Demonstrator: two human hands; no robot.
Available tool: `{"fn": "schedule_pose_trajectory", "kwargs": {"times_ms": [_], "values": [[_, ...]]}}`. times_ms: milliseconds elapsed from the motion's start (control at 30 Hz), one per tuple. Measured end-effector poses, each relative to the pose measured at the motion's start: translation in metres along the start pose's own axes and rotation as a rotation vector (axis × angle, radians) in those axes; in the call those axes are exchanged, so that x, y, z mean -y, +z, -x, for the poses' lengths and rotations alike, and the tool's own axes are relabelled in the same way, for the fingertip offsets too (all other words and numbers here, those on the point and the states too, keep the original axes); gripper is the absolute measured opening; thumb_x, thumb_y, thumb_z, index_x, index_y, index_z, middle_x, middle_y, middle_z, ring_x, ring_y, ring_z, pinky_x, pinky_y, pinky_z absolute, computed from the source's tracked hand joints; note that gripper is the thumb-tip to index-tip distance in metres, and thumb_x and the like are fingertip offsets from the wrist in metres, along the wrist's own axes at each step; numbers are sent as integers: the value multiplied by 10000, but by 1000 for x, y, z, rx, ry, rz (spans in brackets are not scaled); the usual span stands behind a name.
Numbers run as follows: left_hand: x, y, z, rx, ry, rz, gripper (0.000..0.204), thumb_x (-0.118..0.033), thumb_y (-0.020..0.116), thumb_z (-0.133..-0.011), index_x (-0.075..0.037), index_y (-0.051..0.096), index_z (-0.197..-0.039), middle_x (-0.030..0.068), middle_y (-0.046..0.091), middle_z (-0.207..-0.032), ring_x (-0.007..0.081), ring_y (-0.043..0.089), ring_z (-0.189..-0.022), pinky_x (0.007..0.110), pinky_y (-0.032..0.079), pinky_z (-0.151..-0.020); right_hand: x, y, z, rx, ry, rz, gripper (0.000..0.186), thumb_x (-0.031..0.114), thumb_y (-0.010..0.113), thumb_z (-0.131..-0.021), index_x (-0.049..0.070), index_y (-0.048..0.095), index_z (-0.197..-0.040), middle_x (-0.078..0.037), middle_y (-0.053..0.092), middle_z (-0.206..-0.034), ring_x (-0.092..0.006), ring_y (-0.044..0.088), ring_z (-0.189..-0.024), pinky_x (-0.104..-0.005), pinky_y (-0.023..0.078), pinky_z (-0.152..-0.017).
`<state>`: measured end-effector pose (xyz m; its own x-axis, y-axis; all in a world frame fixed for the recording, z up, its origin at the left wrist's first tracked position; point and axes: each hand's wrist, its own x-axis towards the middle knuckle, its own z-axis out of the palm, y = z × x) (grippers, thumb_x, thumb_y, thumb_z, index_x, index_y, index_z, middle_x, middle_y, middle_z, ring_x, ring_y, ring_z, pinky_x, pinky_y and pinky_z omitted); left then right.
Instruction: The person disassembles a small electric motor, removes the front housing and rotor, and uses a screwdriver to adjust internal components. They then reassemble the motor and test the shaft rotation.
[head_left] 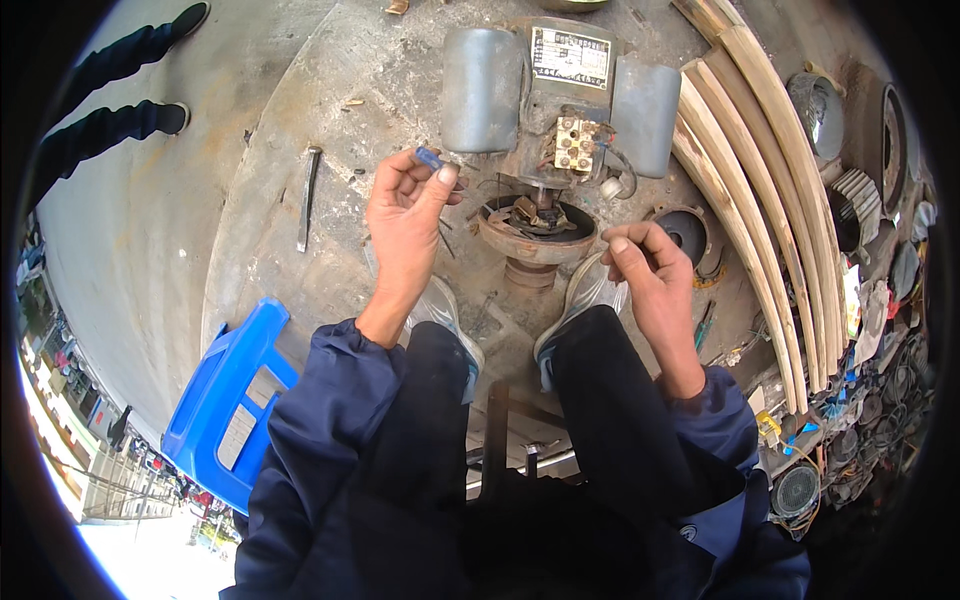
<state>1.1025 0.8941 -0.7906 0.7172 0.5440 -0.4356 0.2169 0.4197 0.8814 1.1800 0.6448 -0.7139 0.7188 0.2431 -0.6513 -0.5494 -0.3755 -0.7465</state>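
My left hand (pixel 405 220) pinches a small blue piece (pixel 429 158) between thumb and fingers; its exact kind is too small to tell. This hand is just below the left grey cylinder (pixel 483 92) of an electric motor. My right hand (pixel 652 280) has thumb and forefinger pressed together, right of the motor's round end part (pixel 540 247). Whatever may be in that pinch, I cannot make it out. Between my hands, the round part holds loose-looking wires around the shaft. Above it sits a cream terminal block (pixel 575 145) with wires, beside the right grey cylinder (pixel 645 115).
A metal chisel-like bar (pixel 308 200) lies on the concrete to the left. Curved-looking wooden strips (pixel 765 190) lie along the right, with scrap parts (pixel 890 370) beyond. A blue plastic stool (pixel 232 400) is at lower left. Another person's legs (pixel 120 60) show at upper left.
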Motion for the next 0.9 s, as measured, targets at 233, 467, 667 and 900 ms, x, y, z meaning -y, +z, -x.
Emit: {"fn": "schedule_pose_trajectory", "kwargs": {"times_ms": [233, 467, 667, 900], "values": [[-12, 11, 9, 167, 18, 63, 255, -16, 749, -932, 0, 653, -1168, 46, 714, -1046, 91, 664, -919, 248, 562, -843, 89, 51, -35, 208, -538, 539, 260, 112, 638, -966, -35, 664, -1179, -104, 724, -898, -169, 686, -833, -311, 531, -752], [6, 10, 9, 93, 84, 75, 251, -10, 745, -933, -2, 654, -1167, 41, 711, -1060, 97, 660, -949, 259, 558, -882, 69, 65, -49, 197, -696, 669, 215, 97, 640, -915, -41, 678, -1076, -252, 709, -962, -439, 685, -911, -479, 546, -802], [-10, 4, 2, 48, 100, 126, 264, 3, 726, -942, 3, 616, -1182, 72, 693, -1067, 133, 675, -944, 281, 571, -881, 93, 70, -53, 223, -793, 690, 190, 72, 639, -905, -28, 680, -1061, -242, 705, -937, -425, 690, -881, -468, 548, -769], [-21, -20, -9, -2, 7, 203, 224, -85, 723, -965, -23, 605, -1146, 99, 730, -1027, 156, 701, -913, 294, 568, -806, 112, 71, -42, 308, -752, 638, 227, 62, 669, -954, -11, 691, -1167, -93, 721, -892, -138, 663, -780, -288, 524, -698]]}}
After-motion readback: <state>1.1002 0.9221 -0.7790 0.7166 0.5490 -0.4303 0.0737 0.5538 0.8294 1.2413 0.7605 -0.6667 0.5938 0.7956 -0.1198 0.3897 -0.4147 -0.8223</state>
